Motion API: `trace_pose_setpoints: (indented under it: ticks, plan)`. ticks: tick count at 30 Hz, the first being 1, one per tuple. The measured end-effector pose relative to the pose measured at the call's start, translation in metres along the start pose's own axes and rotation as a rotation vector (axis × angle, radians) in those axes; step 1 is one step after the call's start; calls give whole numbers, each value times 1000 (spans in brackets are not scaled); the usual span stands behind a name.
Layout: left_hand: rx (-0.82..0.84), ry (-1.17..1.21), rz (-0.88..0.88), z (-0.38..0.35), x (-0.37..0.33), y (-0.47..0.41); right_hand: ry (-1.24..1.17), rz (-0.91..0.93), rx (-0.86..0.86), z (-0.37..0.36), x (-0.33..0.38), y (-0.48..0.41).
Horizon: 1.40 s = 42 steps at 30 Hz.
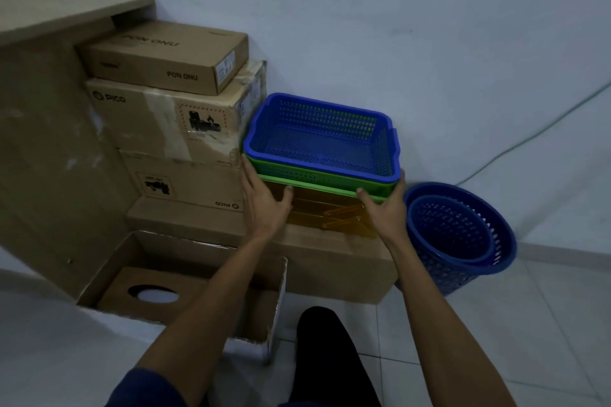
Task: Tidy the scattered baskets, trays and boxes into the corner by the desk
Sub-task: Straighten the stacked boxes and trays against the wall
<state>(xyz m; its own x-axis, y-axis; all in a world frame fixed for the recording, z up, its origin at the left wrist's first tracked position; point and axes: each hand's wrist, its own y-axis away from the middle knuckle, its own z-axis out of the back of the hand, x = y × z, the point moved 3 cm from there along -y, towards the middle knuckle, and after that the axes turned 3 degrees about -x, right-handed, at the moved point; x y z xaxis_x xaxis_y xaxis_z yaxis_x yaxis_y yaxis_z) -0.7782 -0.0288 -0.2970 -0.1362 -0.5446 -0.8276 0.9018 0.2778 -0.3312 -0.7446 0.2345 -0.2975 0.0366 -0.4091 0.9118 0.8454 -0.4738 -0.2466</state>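
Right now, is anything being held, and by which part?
The green tray, with the blue tray nested inside, is held between the left hand and right hand at its near corners, thumbs at the front rim, fingers along its sides.

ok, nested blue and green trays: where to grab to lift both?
Take the green tray by its outer lip at the two front corners, coming from the front: the blue tray nests inside it and should lift along. Wall behind and cardboard boxes to the left block those sides.
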Motion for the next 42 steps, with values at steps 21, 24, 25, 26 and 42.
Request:
trace_pose_setpoints:
  ticks: [21,24,25,26,42]
  plan:
    - [565,-503,-104,-24,63,77,209,-492,44,41,-121,70]
    - [687,-645,-230,-39,73,72,204,-466,93,41,-130,69]
    - [705,-647,-239,-41,76,71,215,-455,94,39,-133,68]
    - [712,-638,-230,-44,80,69,228,-456,80,38,-132,68]
    - [750,-681,-186,-67,102,74,359,-311,68,28,-156,64]
